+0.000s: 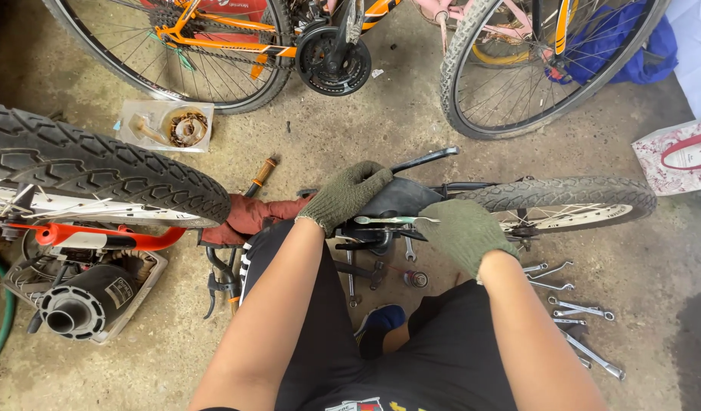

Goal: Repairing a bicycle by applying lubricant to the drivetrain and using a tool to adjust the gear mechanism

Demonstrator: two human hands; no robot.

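We are in a bicycle repair workshop: bicycle wheels [552, 68] around us, wrenches [582, 312] lying on the stained concrete floor [350, 122].

Orange bicycle [236, 34], black exhaust pipe [80, 304], spare wrenches [582, 327].

Silver wrench [387, 220] across black saddle [400, 196]

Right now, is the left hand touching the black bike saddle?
Touching. The head view shows the green-gloved left hand resting on top of the black bike saddle, fingers curled over its upper edge with no gap visible.
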